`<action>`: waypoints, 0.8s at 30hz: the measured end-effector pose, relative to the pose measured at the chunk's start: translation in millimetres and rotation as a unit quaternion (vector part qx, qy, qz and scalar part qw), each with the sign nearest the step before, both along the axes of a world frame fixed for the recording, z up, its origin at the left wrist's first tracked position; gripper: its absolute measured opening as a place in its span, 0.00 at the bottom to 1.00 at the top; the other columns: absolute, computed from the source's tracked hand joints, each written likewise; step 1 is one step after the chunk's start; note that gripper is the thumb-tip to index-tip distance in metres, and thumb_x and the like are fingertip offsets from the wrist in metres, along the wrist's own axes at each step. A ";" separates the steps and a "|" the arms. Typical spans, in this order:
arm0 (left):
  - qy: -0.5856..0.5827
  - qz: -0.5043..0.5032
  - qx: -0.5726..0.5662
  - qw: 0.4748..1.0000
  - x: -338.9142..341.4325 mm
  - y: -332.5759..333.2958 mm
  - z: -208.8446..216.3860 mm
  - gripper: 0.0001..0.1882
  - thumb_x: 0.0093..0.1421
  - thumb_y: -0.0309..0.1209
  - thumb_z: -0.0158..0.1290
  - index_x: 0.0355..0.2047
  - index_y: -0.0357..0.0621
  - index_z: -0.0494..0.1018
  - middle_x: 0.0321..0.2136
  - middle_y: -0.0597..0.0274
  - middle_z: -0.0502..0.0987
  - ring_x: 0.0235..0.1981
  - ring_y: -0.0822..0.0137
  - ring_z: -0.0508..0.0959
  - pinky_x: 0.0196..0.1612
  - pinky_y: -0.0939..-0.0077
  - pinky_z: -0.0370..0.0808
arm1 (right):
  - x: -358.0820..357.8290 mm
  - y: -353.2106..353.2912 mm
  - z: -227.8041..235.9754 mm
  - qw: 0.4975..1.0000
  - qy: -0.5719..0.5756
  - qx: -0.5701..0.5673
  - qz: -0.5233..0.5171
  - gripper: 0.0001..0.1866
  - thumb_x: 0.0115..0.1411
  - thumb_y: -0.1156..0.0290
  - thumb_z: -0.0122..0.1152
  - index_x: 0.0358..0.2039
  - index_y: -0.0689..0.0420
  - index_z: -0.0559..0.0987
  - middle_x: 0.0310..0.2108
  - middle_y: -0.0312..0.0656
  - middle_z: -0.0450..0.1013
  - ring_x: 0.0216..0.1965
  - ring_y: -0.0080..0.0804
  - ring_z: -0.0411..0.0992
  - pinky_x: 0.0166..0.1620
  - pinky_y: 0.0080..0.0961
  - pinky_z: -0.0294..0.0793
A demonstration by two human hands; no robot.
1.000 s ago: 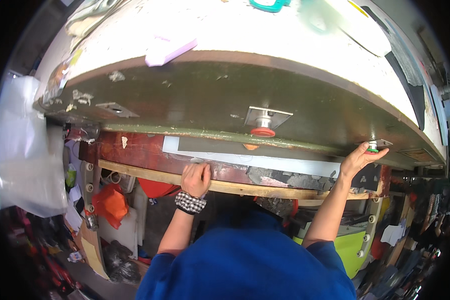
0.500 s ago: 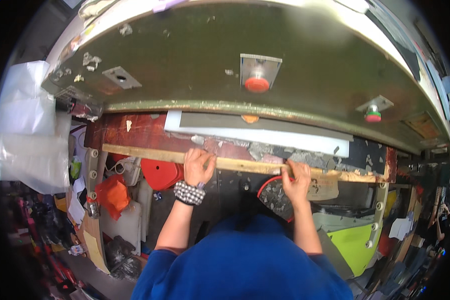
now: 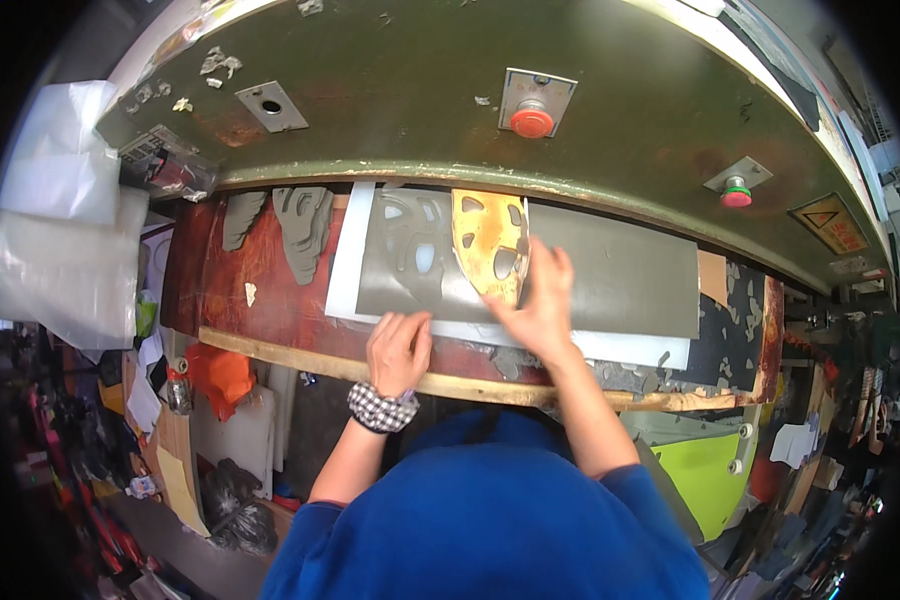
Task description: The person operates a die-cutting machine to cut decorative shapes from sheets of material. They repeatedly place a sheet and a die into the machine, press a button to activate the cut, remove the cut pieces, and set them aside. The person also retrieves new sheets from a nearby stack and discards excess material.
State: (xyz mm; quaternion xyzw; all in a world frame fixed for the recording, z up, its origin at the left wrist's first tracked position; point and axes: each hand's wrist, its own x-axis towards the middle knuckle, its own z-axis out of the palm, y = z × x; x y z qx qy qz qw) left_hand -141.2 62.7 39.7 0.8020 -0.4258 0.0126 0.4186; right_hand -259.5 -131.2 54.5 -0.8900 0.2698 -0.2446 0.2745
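A yellow cutting die (image 3: 486, 235) with several rounded openings lies on a grey sheet (image 3: 620, 265). My right hand (image 3: 542, 300) grips the die's near right edge, thumb at its lower tip and fingers along its side. To its left, cut outlines with holes mark the same sheet. Under the sheet is a white board (image 3: 344, 270). My left hand (image 3: 398, 352) is at the board's near edge above the wooden front strip (image 3: 300, 352), its fingers curled together; what is in them, if anything, is hidden.
Stacked grey cut pieces (image 3: 302, 228) lie on the red bed at the left. A green machine beam (image 3: 390, 100) spans the far side, with a red button (image 3: 531, 122) and a green-and-red button (image 3: 736, 192). Grey scraps (image 3: 625, 375) litter the near right.
The beam's underside has cleared more of the bed, so the sheet and die now show. My right hand has gone from the wooden strip forward to the die. My left hand stays near the strip.
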 end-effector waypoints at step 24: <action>-0.086 0.019 0.112 0.990 -19.7 -36.2 -5.6 0.12 0.60 0.33 0.53 0.22 0.41 0.71 0.18 0.52 0.74 0.23 0.53 0.76 0.30 0.57 0.72 | -120.1 59.6 24.3 0.679 -0.439 0.583 -0.076 0.43 0.50 0.82 0.61 0.66 0.56 0.53 0.52 0.52 0.69 0.55 0.44 0.69 0.69 0.45 0.54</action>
